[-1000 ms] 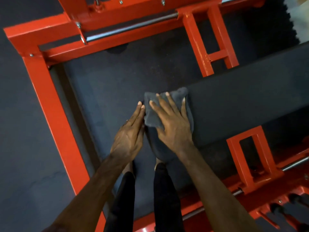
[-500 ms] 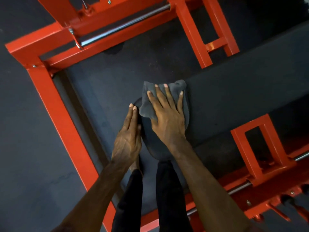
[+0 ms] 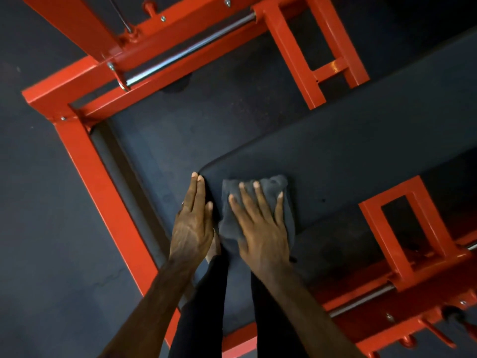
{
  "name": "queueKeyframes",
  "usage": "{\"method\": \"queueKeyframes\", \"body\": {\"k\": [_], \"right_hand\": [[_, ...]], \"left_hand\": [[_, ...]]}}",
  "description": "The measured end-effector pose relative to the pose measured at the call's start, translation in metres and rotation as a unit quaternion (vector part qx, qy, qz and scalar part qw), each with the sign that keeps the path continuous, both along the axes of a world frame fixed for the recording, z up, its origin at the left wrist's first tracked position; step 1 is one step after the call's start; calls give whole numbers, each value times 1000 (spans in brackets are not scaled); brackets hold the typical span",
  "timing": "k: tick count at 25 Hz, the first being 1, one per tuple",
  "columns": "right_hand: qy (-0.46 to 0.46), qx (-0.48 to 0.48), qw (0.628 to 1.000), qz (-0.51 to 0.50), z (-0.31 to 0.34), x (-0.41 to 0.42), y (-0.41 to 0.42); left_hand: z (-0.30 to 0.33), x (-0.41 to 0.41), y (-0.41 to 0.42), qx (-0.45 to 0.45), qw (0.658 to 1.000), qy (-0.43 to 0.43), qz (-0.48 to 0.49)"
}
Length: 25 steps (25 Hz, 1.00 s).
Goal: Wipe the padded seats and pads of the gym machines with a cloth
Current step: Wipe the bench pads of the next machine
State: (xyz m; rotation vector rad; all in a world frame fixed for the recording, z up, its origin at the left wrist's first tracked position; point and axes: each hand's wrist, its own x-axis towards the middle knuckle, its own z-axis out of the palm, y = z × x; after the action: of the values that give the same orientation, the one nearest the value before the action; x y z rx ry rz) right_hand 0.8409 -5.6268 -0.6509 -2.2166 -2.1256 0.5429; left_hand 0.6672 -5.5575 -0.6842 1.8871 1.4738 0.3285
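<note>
My right hand lies flat on the grey cloth, fingers straight and spread a little, pressing it down onto the black padded bench pad. The cloth is bunched under my palm, with its rumpled edge showing past my fingertips toward 12 o'clock and a fold hanging out at the 3 o'clock side of my hand. It sits near the rounded end of the pad, just inside the corner.

My left hand is at 9 o'clock of the cloth, just beside it, fingers straight and close together, resting against the end edge of the pad with the fingertips at the rounded corner. It holds nothing.

The pad runs away from my hands toward 2 o'clock. Around it stands the red steel frame of the machine, one beam passing at 9 o'clock of my left hand and others crossing at 12 o'clock, where a bright metal rod lies along the frame. Below everything is the dark floor. My legs in black show between my forearms at 6 o'clock.
</note>
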Motion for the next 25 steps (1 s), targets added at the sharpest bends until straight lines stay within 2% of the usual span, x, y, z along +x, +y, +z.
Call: {"method": "queueKeyframes", "body": {"k": [2, 3, 5, 8, 10, 12, 13, 17, 19, 21, 22, 25], "right_hand": [[13, 28, 997, 66, -4, -9, 7], [13, 44, 997, 68, -9, -5, 23], [-2, 45, 999, -15, -13, 5, 35], [-29, 27, 987, -155, -9, -9, -21], [-21, 29, 992, -122, -6, -38, -38], [-11, 75, 995, -64, -15, -41, -17], [-10, 84, 994, -67, -17, -33, -6], [-28, 85, 969, -232, -19, -34, -36], [-10, 93, 978, -189, -13, -54, -42], [-4, 114, 989, -92, -22, -38, -22], [-17, 117, 989, -89, -28, -20, -13], [-60, 144, 961, -227, -32, 6, -28]], "left_hand": [[-3, -1, 7, 3, 1000, -10, -13], [-6, -1, 13, 7, 1000, -17, -25], [-13, 0, 24, 14, 999, -21, -44], [-21, 3, 35, 37, 997, -25, -60], [-28, 5, 41, 67, 995, -27, -75], [-33, 4, 43, 96, 991, -20, -88], [-33, 3, 44, 105, 990, -16, -91], [-37, 2, 51, 120, 986, -24, -116], [-40, 7, 62, 141, 980, -18, -136], [-42, 14, 74, 155, 977, -6, -146], [-43, 19, 79, 162, 976, 2, -147], [-37, 34, 81, 179, 969, 34, -168]]}}
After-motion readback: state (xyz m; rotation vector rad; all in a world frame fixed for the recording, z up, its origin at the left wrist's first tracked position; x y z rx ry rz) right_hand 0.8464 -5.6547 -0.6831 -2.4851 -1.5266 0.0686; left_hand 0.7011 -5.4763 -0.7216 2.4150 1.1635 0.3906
